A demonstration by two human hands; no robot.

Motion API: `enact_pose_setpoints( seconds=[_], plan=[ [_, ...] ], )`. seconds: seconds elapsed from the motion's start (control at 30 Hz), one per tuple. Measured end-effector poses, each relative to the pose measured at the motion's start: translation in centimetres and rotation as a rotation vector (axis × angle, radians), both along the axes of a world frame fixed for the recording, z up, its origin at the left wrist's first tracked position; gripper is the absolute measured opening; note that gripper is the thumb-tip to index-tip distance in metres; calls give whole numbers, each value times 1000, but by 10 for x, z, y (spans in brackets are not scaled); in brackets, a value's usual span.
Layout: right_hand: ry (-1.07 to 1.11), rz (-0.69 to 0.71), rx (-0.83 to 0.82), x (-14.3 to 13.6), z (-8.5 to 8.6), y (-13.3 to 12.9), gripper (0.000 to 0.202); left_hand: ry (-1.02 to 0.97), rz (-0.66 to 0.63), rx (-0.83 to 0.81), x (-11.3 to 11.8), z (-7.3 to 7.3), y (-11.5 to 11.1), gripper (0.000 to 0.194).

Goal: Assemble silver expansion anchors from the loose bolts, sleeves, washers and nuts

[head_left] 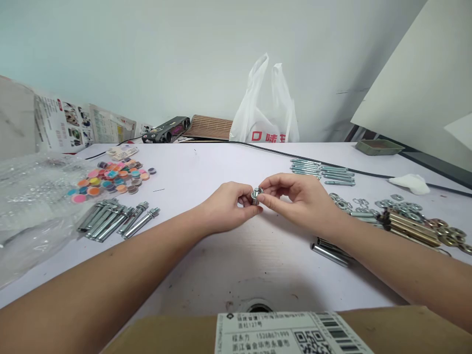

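Over the middle of the table, my left hand [228,209] is closed around an expansion bolt [254,197], its threaded end pointing up and most of its length hidden by the fingers. My right hand [300,196] meets it from the right, thumb and forefinger pinching a small metal ring [261,190] beside the bolt's top; whether it is a nut or a washer I cannot tell. Left of my hands lies a group of assembled expansion bolts [110,221]. Under my right forearm are metal sleeves [330,254], with loose nuts and washers [400,206] farther right.
Plain bolts [320,169] lie behind my right hand, brass-coloured sleeves [413,228] at the right. Small colourful pots [114,177] and clear plastic wrap [37,206] are on the left. A labelled cardboard box [165,334] stands in front; a white bag [263,113] stands behind.
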State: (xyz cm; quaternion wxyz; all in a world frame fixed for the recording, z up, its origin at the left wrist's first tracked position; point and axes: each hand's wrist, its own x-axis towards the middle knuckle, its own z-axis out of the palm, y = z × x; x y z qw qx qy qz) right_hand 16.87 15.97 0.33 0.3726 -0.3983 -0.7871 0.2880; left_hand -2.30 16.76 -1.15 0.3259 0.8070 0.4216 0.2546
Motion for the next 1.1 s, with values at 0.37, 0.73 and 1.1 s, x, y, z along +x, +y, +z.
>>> enact_pose_setpoints(
  seconds=[0.37, 0.73, 1.1],
  plan=[
    [50, 45, 166, -2, -8, 1, 20, -40, 31, -31, 3, 2, -2, 20],
    [85, -20, 84, -7, -10, 6, 23, 149, 38, 96, 2, 1, 1, 25],
    [-19, 114, 65, -8, -3, 3, 23, 89, -17, 107, 3, 1, 0, 21]
  ],
)
